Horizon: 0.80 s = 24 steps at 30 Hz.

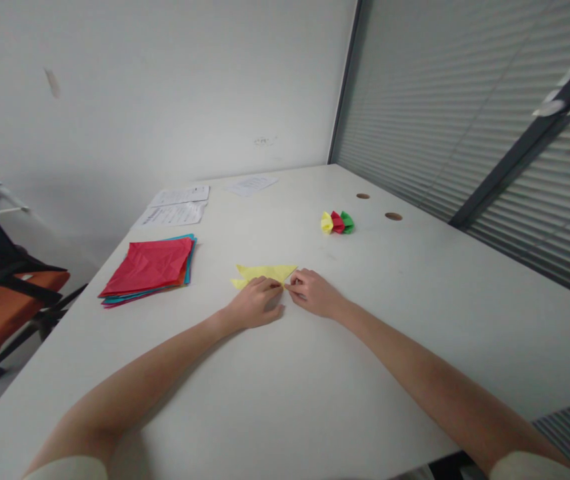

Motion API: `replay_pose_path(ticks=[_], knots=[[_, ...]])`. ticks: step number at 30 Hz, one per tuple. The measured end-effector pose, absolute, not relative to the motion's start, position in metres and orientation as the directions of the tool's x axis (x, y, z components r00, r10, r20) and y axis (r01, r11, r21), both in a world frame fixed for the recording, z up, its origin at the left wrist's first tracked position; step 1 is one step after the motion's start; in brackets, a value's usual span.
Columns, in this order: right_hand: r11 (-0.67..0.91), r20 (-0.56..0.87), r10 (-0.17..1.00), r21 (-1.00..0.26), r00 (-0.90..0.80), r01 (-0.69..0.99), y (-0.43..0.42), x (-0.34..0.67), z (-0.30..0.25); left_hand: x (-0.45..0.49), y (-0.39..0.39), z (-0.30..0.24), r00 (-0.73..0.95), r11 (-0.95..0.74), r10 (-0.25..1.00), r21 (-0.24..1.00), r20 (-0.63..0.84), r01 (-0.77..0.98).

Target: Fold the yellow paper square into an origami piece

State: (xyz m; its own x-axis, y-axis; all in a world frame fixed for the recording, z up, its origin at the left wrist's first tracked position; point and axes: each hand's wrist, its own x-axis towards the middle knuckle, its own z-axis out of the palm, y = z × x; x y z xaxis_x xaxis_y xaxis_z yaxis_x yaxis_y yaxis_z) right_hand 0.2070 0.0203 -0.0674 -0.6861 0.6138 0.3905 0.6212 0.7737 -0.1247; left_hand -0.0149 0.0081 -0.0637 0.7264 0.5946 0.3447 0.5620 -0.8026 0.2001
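A folded piece of yellow paper (267, 272) lies on the white table (285, 400), with pointed corners showing at its left and right. My left hand (259, 303) rests on its lower part, fingers stretched out and pressing it against the tabletop. At the paper's right end, my right hand (313, 292) pinches the edge near the lower point between thumb and fingers. Part of the paper is hidden under my left fingers.
To the left lies a stack of coloured paper sheets (149, 267), red on top. Yellow, red and green folded paper pieces (337, 223) sit at the back right. Printed sheets (177, 205) lie at the far left. An orange chair (9, 307) stands beyond the table's left edge.
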Motion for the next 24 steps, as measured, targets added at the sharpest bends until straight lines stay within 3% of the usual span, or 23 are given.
replay_pose_path(ticks=[3,10,15,24], knots=[[0.783,0.417,0.603,-0.147,-0.680,0.604,0.022,0.207,-0.070,-0.015,0.009,-0.064,0.734,-0.809,0.585,0.184,0.346,0.558],[0.736,0.468,0.674,-0.350,-0.572,0.580,0.030,0.205,-0.079,-0.016,0.010,-0.067,0.735,-0.817,0.573,0.185,0.362,0.546],[0.691,0.434,0.719,-0.368,-0.542,0.622,0.028,0.202,-0.075,-0.015,0.010,-0.068,0.731,-0.812,0.581,0.189,0.358,0.553],[0.336,0.280,0.932,-0.432,-0.230,0.837,0.019,0.191,-0.065,-0.014,0.008,-0.062,0.745,-0.811,0.583,0.174,0.323,0.559]])
